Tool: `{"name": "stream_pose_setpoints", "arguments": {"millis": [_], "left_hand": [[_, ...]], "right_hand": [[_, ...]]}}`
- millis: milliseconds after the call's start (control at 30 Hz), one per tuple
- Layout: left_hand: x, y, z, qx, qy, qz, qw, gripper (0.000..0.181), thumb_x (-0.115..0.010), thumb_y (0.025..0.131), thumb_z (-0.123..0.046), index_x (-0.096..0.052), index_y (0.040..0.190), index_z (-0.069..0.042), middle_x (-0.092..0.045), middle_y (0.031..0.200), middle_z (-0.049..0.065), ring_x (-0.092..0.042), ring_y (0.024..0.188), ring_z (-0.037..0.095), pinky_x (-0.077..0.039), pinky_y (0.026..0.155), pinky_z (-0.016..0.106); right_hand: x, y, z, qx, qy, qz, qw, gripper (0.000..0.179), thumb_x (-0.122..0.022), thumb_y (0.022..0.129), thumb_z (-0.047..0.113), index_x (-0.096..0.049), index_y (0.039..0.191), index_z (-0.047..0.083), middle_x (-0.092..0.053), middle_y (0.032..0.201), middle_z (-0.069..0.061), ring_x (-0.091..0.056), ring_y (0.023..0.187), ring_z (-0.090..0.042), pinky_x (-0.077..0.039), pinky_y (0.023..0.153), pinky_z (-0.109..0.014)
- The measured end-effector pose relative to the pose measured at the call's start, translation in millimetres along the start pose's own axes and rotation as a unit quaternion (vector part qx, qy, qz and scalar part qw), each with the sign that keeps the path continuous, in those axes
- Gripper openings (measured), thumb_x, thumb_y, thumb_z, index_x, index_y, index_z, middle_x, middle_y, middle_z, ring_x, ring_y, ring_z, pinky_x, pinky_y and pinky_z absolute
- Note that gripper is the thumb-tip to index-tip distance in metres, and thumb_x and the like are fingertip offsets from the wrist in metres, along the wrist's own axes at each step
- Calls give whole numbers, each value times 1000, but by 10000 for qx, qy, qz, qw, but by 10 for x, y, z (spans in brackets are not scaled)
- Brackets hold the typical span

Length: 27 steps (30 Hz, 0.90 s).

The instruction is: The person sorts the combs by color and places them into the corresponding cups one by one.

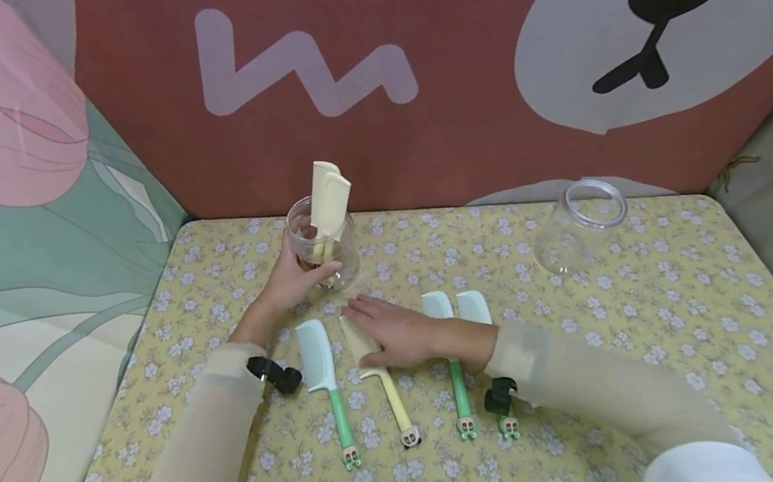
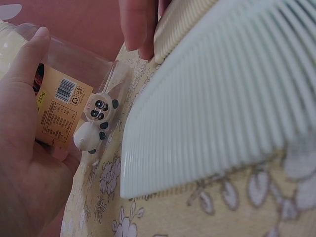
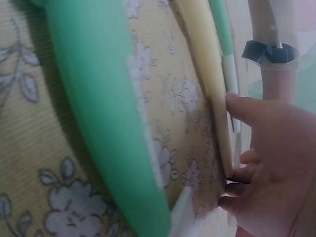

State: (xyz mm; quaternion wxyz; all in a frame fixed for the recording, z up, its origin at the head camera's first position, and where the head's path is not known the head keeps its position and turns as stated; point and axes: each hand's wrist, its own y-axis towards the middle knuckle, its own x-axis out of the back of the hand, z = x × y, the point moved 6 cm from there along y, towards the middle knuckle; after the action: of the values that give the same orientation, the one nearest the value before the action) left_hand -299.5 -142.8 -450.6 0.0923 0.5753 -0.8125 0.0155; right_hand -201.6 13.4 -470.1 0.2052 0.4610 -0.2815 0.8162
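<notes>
My left hand [image 1: 290,280] grips a clear jar [image 1: 348,264] with an orange label [image 2: 64,106], at the back of the table. Two pale yellow combs [image 1: 331,203] stand in it, heads up; a panda figure [image 2: 100,109] on a handle's end shows low inside. My right hand [image 1: 401,331] lies over the head of another yellow comb [image 1: 392,396] flat on the table, its thumb and fingertips touching the comb well apart. Left of that comb lies a white comb with a green handle [image 1: 341,417]. Two more green-handled combs [image 1: 461,398] lie under or beside the right wrist.
A second clear jar [image 1: 569,241] stands at the back right of the table [image 1: 671,314], which has a yellow floral cover. A printed brown backdrop [image 1: 460,128] rises right behind the table, with printed cloth at both sides.
</notes>
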Motion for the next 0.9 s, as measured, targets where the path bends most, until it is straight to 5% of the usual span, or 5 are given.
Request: {"name": "stream_pose_setpoints", "arguments": {"millis": [300,633,900], "left_hand": [[-13,-24,-49,-24,-143,28,9999,94,-73,90,5,-10,159,-8,-26,160,19,-28,149,33,-32,118,50],[-5,18,49,-92,-11,54,9999,97,-74,90,4,-6,160,-5,-22,163,16,-23,151,33,-29,119,51],[25,73,217,-96,69,-8,9999,97,-74,91,0,-7,161,-13,-24,162,15,-25,150,31,-30,118,52]], "right_hand": [[75,46,-2,162,57,-437,9989,85,-77,92,39,-35,157,4,-43,151,-16,-40,140,-28,-39,114,-38],[176,70,-71,-456,585,-569,9956,79,-89,81,31,-50,148,14,-49,128,-11,-48,111,-22,-49,89,-34],[256,19,-247,-1019,2003,-947,9698,54,-84,85,11,-60,134,12,-49,118,-11,-53,100,-21,-51,86,-36]]}}
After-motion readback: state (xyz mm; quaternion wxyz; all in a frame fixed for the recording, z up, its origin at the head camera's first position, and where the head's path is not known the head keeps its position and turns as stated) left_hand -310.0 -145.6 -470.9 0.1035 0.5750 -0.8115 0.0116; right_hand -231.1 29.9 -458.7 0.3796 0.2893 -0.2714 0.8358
